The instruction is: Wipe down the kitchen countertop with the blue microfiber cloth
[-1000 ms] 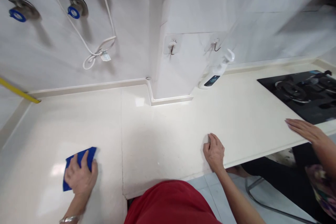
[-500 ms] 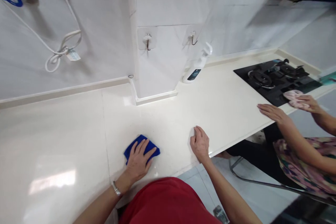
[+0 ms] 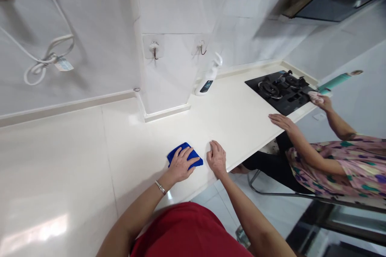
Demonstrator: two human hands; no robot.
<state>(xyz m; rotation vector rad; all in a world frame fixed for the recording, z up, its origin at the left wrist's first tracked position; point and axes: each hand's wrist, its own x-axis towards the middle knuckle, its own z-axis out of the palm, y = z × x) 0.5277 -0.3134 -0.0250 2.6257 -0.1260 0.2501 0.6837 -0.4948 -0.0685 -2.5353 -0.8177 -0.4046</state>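
Observation:
A folded blue cloth [image 3: 184,156] lies on the cream countertop [image 3: 144,156] under my left hand [image 3: 181,164]. My left palm and fingers press it down and hold it against the surface; a silver bracelet circles that wrist. Just to the right, my right hand [image 3: 216,158] rests on the counter near its front edge. Its fingers are curled in, with nothing visible in them. A small gap separates it from the cloth.
Against the wall stands a white spray bottle [image 3: 208,76]. Farther right is a black gas stove [image 3: 280,92]. A co-worker in a floral top [image 3: 346,164] wipes there with a pale cloth [image 3: 315,97], one hand on the counter. Two hooks hang on the pillar [image 3: 171,80].
My left hand has slid the blue cloth rightward across the counter, close to my right hand. My right hand stays put on the counter. The view has turned right, showing more of the co-worker.

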